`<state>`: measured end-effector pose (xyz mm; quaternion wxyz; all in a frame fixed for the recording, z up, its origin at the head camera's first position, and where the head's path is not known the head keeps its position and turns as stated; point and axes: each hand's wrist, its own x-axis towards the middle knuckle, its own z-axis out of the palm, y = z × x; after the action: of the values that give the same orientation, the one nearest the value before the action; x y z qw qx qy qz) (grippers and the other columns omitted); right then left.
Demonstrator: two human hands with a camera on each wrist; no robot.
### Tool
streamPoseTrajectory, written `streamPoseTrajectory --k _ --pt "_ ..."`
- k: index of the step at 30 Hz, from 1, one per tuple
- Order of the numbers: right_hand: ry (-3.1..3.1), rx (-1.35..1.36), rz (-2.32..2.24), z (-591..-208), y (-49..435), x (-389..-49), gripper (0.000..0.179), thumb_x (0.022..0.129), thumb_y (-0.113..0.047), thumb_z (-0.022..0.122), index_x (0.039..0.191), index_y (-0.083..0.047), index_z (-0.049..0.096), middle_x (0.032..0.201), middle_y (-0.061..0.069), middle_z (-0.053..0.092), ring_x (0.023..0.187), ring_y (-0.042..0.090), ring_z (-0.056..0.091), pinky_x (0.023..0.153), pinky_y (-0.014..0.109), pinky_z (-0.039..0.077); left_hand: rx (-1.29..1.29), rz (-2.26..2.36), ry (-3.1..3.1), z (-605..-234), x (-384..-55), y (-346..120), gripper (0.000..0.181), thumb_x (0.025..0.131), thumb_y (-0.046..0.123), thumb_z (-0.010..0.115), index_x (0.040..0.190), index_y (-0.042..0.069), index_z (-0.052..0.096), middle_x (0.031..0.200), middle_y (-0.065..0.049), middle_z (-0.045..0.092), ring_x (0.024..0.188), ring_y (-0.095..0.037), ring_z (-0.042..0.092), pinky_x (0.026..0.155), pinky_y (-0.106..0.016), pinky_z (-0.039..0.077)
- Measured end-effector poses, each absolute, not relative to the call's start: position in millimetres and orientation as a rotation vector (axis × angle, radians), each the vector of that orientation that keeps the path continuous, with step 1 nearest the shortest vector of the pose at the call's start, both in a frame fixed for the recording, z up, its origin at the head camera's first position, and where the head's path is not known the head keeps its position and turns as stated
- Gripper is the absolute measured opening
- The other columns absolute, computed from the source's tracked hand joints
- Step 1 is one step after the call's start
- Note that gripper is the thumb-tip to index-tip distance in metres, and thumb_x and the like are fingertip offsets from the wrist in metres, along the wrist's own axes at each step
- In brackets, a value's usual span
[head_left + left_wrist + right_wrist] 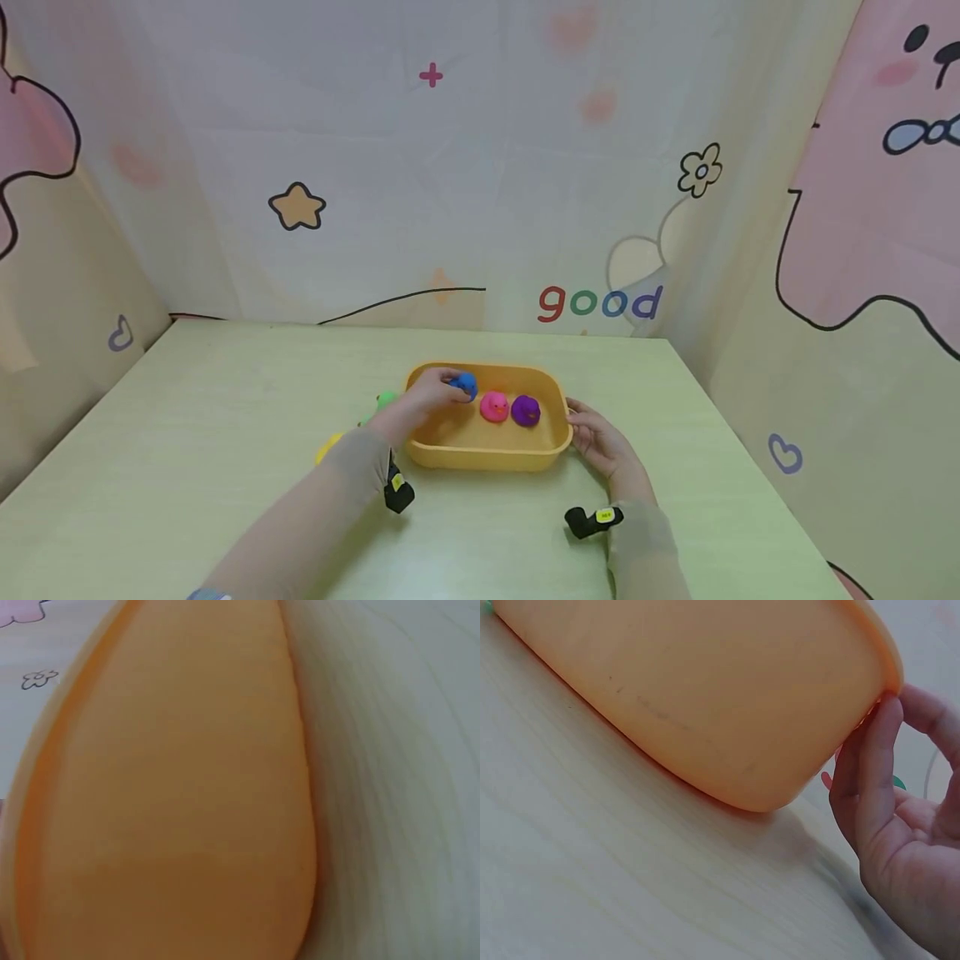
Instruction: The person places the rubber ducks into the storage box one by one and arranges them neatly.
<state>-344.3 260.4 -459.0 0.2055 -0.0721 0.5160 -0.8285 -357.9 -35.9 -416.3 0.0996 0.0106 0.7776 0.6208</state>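
Note:
In the head view, a blue rubber duck [466, 385] is held by my left hand [435, 393] over the left part of a yellow plastic basin [487, 459]. Its thumb and fingers pinch the toy. A pink rubber duck [494, 407] and a purple one [526, 411] sit side by side inside the basin. At the basin's right end, my right hand [602, 440] grips the rim with its fingertips. The right wrist view shows those fingers [877, 761] bent against the edge. The left wrist view has only the basin's outer wall [180, 780], without the hand.
Left of the basin, a green toy [386, 400] and a yellow toy [327, 447] are partly hidden by the left forearm. The pale wooden table [225, 392] is bordered by printed cloth walls at the back and sides.

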Motion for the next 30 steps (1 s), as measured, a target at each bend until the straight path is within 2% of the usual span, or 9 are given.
streamPoseTrajectory --k 5,9,11,15,19,23,30 --pt "1.449 -0.219 -2.287 -452.2 257.2 -336.6 0.059 0.096 0.007 0.032 0.147 0.007 0.004 0.099 0.000 0.059 0.077 0.003 0.063 0.072 0.013 0.054 0.022 1.776 2.349 -419.5 -357.5 -31.3 0.049 0.084 -0.006 0.067 0.131 -0.011 0.053 0.131 -0.027 0.056 0.112 -0.030 0.056 0.102 -0.041 0.047" --pt "1.473 -0.212 -2.279 -449.6 256.5 -334.3 0.058 0.095 0.006 0.035 0.146 0.006 0.008 0.099 -0.001 0.059 0.078 0.002 0.063 0.073 0.012 0.053 0.004 1.738 2.385 -422.8 -359.9 -29.7 0.049 0.082 -0.006 0.069 0.129 -0.011 0.055 0.132 -0.027 0.055 0.121 -0.035 0.053 0.109 -0.044 0.041" --pt "1.471 -0.211 -2.284 -451.6 257.4 -336.6 0.058 0.095 0.006 0.034 0.146 0.005 0.008 0.099 -0.001 0.060 0.078 0.002 0.063 0.073 0.013 0.053 0.002 1.712 2.405 -447.9 -384.4 -31.6 0.050 0.079 -0.003 0.074 0.126 -0.008 0.059 0.128 -0.022 0.059 0.118 -0.032 0.055 0.108 -0.042 0.042" --pt "1.455 -0.188 -2.310 -459.8 261.0 -343.9 0.056 0.096 0.006 0.033 0.147 0.004 0.010 0.099 0.000 0.060 0.077 0.002 0.063 0.071 0.013 0.054 -0.032 1.668 2.421 -454.1 -393.6 -30.0 0.049 0.077 -0.003 0.076 0.124 -0.006 0.061 0.126 -0.021 0.060 0.117 -0.031 0.056 0.108 -0.043 0.042" --pt "1.463 -0.148 -2.324 -464.7 261.9 -346.0 0.054 0.097 0.006 0.034 0.147 0.002 0.013 0.100 0.000 0.061 0.078 0.002 0.064 0.071 0.013 0.054 -0.054 1.632 2.438 -428.6 -365.4 -26.4 0.046 0.082 -0.005 0.071 0.126 -0.010 0.057 0.129 -0.025 0.057 0.118 -0.034 0.054 0.109 -0.045 0.041" --pt "1.458 -0.137 -2.326 -463.0 261.4 -345.1 0.057 0.097 0.006 0.033 0.149 0.003 0.010 0.100 0.001 0.060 0.078 0.003 0.064 0.071 0.013 0.054 -0.034 1.578 2.466 -426.9 -361.0 -25.4 0.044 0.085 -0.002 0.070 0.127 -0.009 0.057 0.129 -0.024 0.057 0.115 -0.032 0.055 0.108 -0.043 0.043" --pt "1.423 -0.137 -2.333 -458.4 261.1 -344.8 0.062 0.097 0.007 0.033 0.151 0.005 0.004 0.100 0.002 0.060 0.077 0.005 0.064 0.071 0.014 0.054 -0.070 1.564 2.449 -429.2 -363.5 -26.6 0.046 0.084 -0.003 0.071 0.127 -0.008 0.058 0.130 -0.023 0.057 0.117 -0.032 0.054 0.108 -0.045 0.042"
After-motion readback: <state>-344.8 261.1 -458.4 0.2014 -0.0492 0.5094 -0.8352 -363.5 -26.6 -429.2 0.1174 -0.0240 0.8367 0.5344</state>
